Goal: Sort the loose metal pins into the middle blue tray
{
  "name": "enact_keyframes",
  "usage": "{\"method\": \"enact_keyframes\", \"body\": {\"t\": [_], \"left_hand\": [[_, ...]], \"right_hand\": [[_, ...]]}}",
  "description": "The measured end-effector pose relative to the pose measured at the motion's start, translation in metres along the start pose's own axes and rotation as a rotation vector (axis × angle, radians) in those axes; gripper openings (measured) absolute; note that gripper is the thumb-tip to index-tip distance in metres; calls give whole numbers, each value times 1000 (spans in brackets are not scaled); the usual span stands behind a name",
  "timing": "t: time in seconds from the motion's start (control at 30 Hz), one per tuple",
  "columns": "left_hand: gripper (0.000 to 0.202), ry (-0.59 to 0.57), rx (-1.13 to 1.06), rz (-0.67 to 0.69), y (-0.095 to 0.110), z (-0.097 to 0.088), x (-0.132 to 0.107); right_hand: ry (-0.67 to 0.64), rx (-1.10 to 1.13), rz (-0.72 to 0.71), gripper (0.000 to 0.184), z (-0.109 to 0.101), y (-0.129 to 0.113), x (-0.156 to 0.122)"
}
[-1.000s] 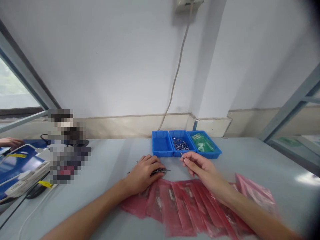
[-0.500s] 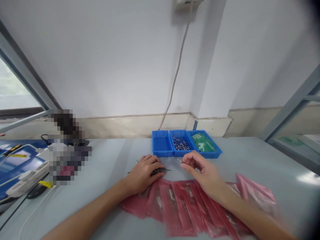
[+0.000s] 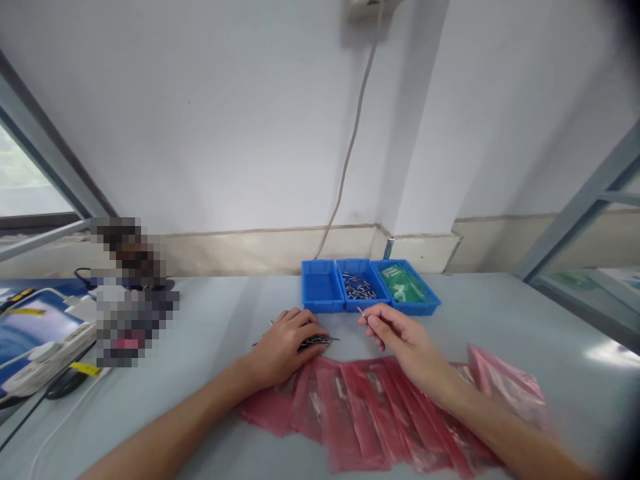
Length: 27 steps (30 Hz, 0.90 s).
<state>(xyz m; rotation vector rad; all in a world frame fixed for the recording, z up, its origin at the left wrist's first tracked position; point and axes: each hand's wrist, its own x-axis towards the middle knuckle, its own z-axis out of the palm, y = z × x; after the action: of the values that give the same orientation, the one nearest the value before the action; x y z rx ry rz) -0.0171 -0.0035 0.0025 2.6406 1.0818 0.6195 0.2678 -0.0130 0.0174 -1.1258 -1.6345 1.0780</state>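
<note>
My left hand (image 3: 290, 339) is curled over a bunch of thin dark metal rods (image 3: 316, 341) on the table, whose ends poke out on both sides of the fingers. A small metal pin (image 3: 361, 312) is pinched between thumb and fingertips of my right hand (image 3: 395, 332), just in front of the blue trays. The middle blue tray (image 3: 367, 306) contains many small shiny metal pieces (image 3: 359, 288). Below both hands, a fanned row of pink plastic bags (image 3: 357, 417) overlaps across the table, with small parts showing through the film.
The left blue tray (image 3: 323, 307) shows its bare bottom. In the right blue tray (image 3: 417, 309) lies a green plastic bag (image 3: 406, 285) with white pieces. Farther left are a white power strip (image 3: 47, 363), cables and a blurred-out person (image 3: 135, 293). The wall stands behind the trays.
My right hand has turned slightly, and the pin in it now points up more steeply toward the trays. My left hand stays over the rods. The whole view has shifted a little.
</note>
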Motion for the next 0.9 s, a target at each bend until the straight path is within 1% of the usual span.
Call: {"method": "enact_keyframes", "body": {"t": [0.1, 0.2, 0.43, 0.5, 0.57, 0.7, 0.77, 0.83, 0.9], "left_hand": [[20, -2, 2, -3, -1, 0, 0], [21, 2, 2, -6, -1, 0, 1], [20, 2, 0, -6, 1, -1, 1], [19, -3, 1, -12, 1, -1, 1], [19, -6, -4, -8, 0, -1, 1], [21, 4, -6, -2, 0, -1, 0], [20, 7, -2, -3, 0, -1, 0], [20, 3, -3, -1, 0, -1, 0], [20, 2, -8, 4, 1, -2, 0]], "right_hand": [[4, 23, -6, 34, 2, -3, 0], [7, -8, -27, 31, 2, -4, 0], [59, -67, -102, 25, 0, 1, 1], [49, -59, -77, 27, -1, 0, 0], [22, -1, -27, 30, 0, -3, -1], [-91, 269, 129, 36, 4, -9, -5], [-129, 365, 171, 39, 6, -12, -7], [-121, 364, 169, 39, 6, -15, -7], [-82, 272, 139, 36, 5, -16, -6]]}}
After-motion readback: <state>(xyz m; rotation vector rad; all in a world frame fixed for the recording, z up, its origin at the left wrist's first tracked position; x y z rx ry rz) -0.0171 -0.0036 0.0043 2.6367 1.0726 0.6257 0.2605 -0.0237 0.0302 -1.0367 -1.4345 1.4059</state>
